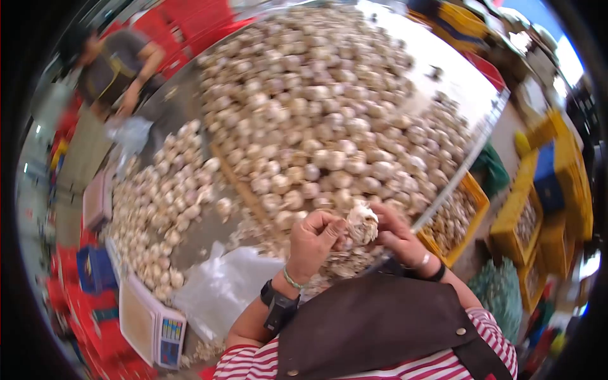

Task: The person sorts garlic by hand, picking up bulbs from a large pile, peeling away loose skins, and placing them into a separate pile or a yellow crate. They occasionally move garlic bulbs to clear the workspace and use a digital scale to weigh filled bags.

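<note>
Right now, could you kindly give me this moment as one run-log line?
right hand: holding garlic bulb | left hand: pinching at bulb's side | garlic pile: on table ahead | plastic bag: to the left

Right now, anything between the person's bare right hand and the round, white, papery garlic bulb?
Nothing visible: the bare right hand holds the garlic bulb directly from its right; the bare left hand is at its left.

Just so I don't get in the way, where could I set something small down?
The widest bare patch is shiny tabletop, upper right, between the big garlic heap and the table's right edge. A smaller grey patch lies between the smaller garlic pile and the clear plastic bag. It's crowded around the left hand and right hand, with loose skins below.
</note>
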`<state>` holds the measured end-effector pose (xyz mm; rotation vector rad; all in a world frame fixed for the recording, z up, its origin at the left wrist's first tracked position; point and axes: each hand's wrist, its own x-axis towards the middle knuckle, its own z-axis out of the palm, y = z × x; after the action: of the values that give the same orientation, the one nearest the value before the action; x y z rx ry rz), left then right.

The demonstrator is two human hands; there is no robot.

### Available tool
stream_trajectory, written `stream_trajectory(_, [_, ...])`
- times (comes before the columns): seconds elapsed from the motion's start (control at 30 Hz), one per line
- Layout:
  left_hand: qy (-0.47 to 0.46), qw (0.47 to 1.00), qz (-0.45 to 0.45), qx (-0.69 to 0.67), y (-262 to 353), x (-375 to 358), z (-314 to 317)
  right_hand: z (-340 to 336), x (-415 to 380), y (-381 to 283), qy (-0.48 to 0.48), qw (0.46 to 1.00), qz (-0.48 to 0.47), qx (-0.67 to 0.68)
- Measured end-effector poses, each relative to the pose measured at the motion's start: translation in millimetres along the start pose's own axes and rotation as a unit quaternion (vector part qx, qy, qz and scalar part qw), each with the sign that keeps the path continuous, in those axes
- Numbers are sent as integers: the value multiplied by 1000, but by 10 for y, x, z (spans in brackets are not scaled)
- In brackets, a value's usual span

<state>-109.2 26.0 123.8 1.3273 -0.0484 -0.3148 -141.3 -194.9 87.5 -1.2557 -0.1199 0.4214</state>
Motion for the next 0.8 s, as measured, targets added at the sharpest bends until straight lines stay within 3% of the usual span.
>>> stream_trajectory(0.07, [-46, 997, -15, 55, -119, -12, 367, -58, -153, -4, 14, 999, -24, 40])
stream_trajectory(0.1, [-81, 995, -58, 20, -206, 13, 462, -182, -262, 34, 32, 998, -33, 43])
stream_trajectory(0.17, [-132, 989, -65, 24, -371, 82, 620, -438, -424, 130, 83, 979, 3, 188])
stream_trajectory(0.2, [-166, 983, -71, 23, -431, 133, 674, -567, -520, 126, 125, 974, -26, 187])
stream_trajectory(0.23, [-167, 975, -32, 144, -457, 194, 677, -709, -641, 125, 170, 966, -42, 190])
stream_trajectory(0.27, [-173, 973, -34, 148, -508, 274, 657, -872, -765, 128, 215, 956, -58, 192])
stream_trajectory(0.3, [-131, 928, 111, 332, -578, 361, 618, -1064, -873, 173, 263, 937, -86, 213])
stream_trajectory(0.33, [-82, 828, 251, 494, -651, 441, 568, -1294, -990, 268, 310, 915, -112, 233])
stream_trajectory(0.4, [-64, 828, 245, 500, -766, 570, 449, -1928, -1285, 612, 476, 828, -116, 271])
stream_trajectory(0.47, [-12, 860, 197, 470, -805, 666, 376, -2494, -1627, 708, 480, 697, -146, 512])
stream_trajectory(0.53, [6, 873, 156, 463, -735, 778, 469, -2740, -1673, 649, 485, 684, -149, 524])
stream_trajectory(0.6, [12, 865, 223, 449, -703, 980, 567, -2787, -1485, 451, 491, 669, -153, 537])
stream_trajectory(0.67, [3, 846, 238, 478, -677, 1234, 704, -2524, -988, -24, 343, 853, -142, 367])
stream_trajectory(0.7, [-5, 826, 255, 503, -671, 1373, 790, -2256, -728, -373, 375, 901, -65, 210])
stream_trajectory(0.73, [-13, 805, 272, 528, -667, 1504, 874, -2042, -463, -635, 395, 918, 15, 47])
stream_trajectory(0.77, [-15, 806, 272, 526, -671, 1635, 957, -2055, -238, -657, 349, 923, -1, -160])
stream_trajectory(0.8, [-26, 787, 213, 579, -678, 1770, 1035, -2105, -24, -659, 287, 888, -17, -360])
